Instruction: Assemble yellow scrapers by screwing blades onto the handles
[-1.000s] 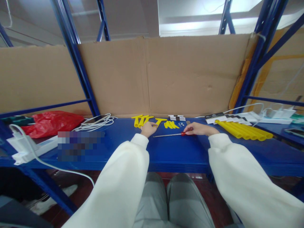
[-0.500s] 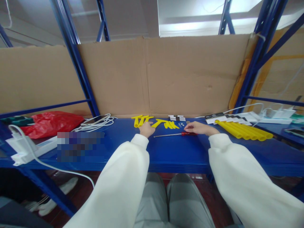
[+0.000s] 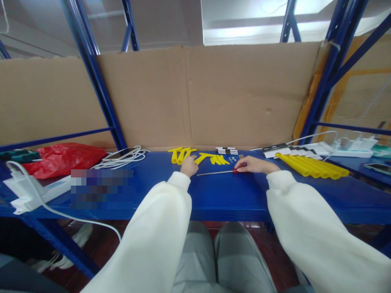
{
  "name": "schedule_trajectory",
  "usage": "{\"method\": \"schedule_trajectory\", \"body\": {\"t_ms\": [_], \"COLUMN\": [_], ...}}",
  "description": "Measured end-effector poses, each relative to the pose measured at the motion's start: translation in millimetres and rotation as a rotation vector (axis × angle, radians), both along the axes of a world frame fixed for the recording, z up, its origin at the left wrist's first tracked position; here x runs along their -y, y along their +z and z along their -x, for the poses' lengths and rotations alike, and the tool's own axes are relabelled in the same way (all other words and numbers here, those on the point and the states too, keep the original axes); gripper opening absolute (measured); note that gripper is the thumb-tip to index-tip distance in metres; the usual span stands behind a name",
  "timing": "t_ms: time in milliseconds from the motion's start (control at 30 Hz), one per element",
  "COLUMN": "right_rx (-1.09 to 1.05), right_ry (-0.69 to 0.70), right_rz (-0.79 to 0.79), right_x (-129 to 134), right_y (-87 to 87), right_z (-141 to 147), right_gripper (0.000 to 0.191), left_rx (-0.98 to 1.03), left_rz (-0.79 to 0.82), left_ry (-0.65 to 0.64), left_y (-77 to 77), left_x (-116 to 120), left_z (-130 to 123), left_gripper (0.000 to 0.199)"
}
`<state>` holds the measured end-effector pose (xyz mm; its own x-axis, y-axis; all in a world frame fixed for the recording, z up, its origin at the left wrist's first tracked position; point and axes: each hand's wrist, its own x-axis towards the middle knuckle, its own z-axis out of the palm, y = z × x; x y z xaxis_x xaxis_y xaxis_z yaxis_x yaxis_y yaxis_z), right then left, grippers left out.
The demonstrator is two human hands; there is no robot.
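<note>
My right hand (image 3: 253, 164) has its fingers closed around the red handle of a screwdriver (image 3: 218, 173), whose long metal shaft lies along the blue table pointing left. My left hand (image 3: 190, 166) is curled at the lower end of a yellow T-shaped piece (image 3: 203, 156), its fingertips seeming to grip it. More yellow T-shaped pieces (image 3: 181, 154) stand in a row just behind the left hand. Between the hands lie several small flat yellow pieces (image 3: 219, 159). Tiny silvery parts (image 3: 232, 159), too small to name, are scattered beside them.
White sticks with black bands (image 3: 226, 150) lie against the cardboard (image 3: 244, 93). On the right are long yellow tubes (image 3: 314, 167) with black-and-white ends. White cable (image 3: 128, 158), a red plastic bag (image 3: 70, 158) and a power strip (image 3: 58, 189) occupy the left. Blue posts (image 3: 100, 89) frame the table.
My right hand has moved slightly left and closed over the screwdriver's handle, covering most of its red part. The left hand has drawn in its fingers beside the yellow T-shaped piece.
</note>
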<state>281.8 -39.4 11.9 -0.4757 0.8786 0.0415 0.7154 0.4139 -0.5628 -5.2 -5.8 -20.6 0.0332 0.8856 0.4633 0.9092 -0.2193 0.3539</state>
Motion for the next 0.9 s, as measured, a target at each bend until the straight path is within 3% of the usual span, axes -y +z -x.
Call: {"method": "schedule_trajectory", "body": {"t_ms": [200, 500, 633, 733, 900], "right_rx": [0.008, -0.007, 0.015, 0.060, 0.178], "right_ry": [-0.005, -0.105, -0.154, -0.268, -0.614], "right_rz": [0.067, 0.080, -0.033, -0.167, -0.296], "right_x": [-0.2, 4.9, -0.3, -7.6, -20.8], "right_y": [1.5, 3.8, 2.7, 1.4, -3.3], "right_z": [-7.9, -0.2, -0.7, -5.1, -10.7], "right_gripper": [0.058, 0.041, 0.031, 0.021, 0.025], "left_rx": [0.044, -0.085, -0.027, 0.084, 0.195], "left_rz": [0.050, 0.061, 0.037, 0.034, 0.068], "left_ry": [-0.004, -0.023, -0.057, -0.012, 0.023], "left_y": [0.9, -4.9, -8.3, -7.0, 4.3], "left_x": [0.3, -5.9, -8.8, -6.6, 1.3], "left_z": [0.0, 2.1, 0.6, -2.0, -6.9], "left_gripper": [0.050, 0.044, 0.049, 0.054, 0.052]}}
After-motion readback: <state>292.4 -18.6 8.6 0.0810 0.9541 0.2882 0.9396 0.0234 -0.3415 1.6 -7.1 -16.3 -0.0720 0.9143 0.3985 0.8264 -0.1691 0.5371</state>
